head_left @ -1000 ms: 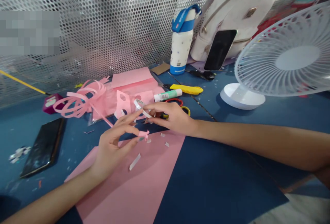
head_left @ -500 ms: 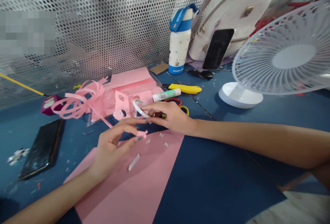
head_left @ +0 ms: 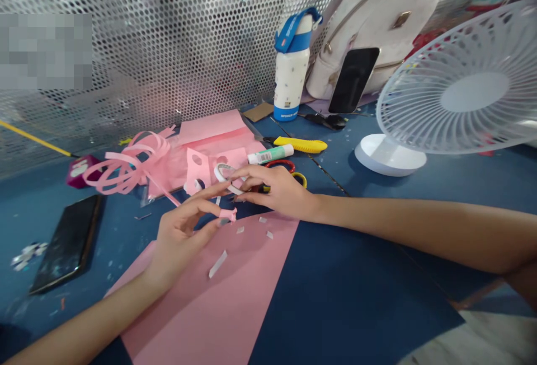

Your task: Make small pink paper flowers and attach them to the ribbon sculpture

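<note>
Between the thumb and finger of my left hand [head_left: 184, 230] is a small pink paper piece [head_left: 227, 215], rolled or folded, with a frayed end. My left index finger reaches out to the edge of a white roll of tape [head_left: 221, 173]. My right hand [head_left: 279, 191] is closed on that roll, its fingers around the near side. Under both hands lies a pink paper sheet [head_left: 218, 309], with a white strip [head_left: 217, 264] and several small white scraps on it. Scissors [head_left: 300, 179] with red and yellow handles are partly hidden behind my right hand.
Behind my hands lie a glue stick [head_left: 271, 154], a yellow cutter [head_left: 302, 145], curled pink strips [head_left: 121, 166] and cut pink paper [head_left: 210, 127]. A bottle [head_left: 291, 68], backpack [head_left: 377, 29], leaning phone [head_left: 354, 79] and fan [head_left: 474, 96] stand farther back. Another phone [head_left: 69, 242] lies left.
The tape roll has tipped flatter in my right hand. My left hand has shifted slightly left and up with the pink piece, its index finger now at the roll.
</note>
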The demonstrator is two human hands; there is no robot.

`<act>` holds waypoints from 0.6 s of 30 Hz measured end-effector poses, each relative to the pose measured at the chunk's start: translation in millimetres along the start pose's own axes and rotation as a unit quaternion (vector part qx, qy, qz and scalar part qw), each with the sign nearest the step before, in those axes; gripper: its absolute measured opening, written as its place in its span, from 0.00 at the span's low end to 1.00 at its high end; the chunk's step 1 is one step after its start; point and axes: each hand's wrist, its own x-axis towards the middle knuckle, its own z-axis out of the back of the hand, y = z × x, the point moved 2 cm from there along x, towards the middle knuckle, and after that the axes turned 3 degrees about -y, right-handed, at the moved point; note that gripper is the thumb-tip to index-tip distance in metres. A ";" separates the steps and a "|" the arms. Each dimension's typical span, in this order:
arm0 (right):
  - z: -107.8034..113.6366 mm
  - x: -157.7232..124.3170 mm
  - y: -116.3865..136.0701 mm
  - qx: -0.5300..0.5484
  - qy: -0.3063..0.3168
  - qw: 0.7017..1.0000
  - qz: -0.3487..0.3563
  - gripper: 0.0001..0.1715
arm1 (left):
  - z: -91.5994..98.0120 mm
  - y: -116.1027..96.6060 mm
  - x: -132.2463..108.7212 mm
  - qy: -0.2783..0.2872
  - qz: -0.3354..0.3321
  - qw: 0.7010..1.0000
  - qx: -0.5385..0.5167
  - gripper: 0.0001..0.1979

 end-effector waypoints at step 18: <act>-0.9 0.0 -1.2 -0.005 -0.002 1.000 0.004 0.20 | 1.2 4.0 -0.2 0.009 -0.009 0.999 0.033 0.04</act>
